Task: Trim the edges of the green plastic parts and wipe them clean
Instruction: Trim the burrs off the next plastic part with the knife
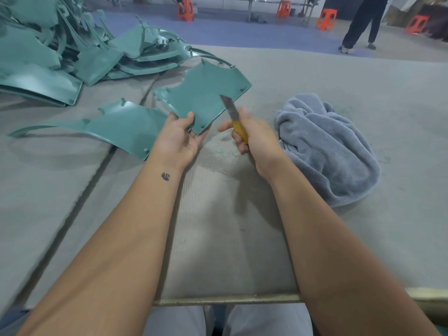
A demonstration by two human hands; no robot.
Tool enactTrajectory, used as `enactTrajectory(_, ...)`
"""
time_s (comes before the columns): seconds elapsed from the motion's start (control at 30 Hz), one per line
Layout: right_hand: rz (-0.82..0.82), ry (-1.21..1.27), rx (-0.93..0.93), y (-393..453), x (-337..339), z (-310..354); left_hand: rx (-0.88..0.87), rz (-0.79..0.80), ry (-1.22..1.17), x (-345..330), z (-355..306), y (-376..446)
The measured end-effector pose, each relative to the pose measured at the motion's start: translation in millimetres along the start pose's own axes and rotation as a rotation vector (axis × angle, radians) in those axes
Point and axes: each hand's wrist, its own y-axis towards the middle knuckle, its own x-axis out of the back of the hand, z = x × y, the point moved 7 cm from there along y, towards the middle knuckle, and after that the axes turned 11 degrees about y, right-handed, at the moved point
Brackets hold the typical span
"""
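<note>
My left hand (179, 137) grips the near corner of a flat green plastic part (206, 93), thumb on top, holding it tilted above the table. My right hand (252, 137) is curled round the yellow handle of a utility knife (232, 117). Its blade points up and away, close to the part's right edge. A second green part (116, 127) with a long thin arm lies on the table just left of my left hand. A crumpled grey towel (324, 146) sits to the right of my right hand.
A heap of green plastic parts (60, 49) fills the table's far left. Thin plastic shavings (223, 156) lie on the grey padded table (363, 81) under my hands. Beyond the table stand orange stools (326, 19) and a person (363, 23).
</note>
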Motion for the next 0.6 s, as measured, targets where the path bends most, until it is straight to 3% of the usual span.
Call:
enactTrajectory(0.13,0.016,-0.198,0.094,-2,-6,4,0.046,-0.006,-0.019,-1,2,-1)
enactTrajectory(0.37,0.194,-0.160,0.111,-10,-24,5,0.054,0.044,-0.054,-6,3,-2)
enactTrajectory(0.6,0.140,-0.269,0.184,-6,-22,6,0.059,0.073,-0.096,-7,3,-4)
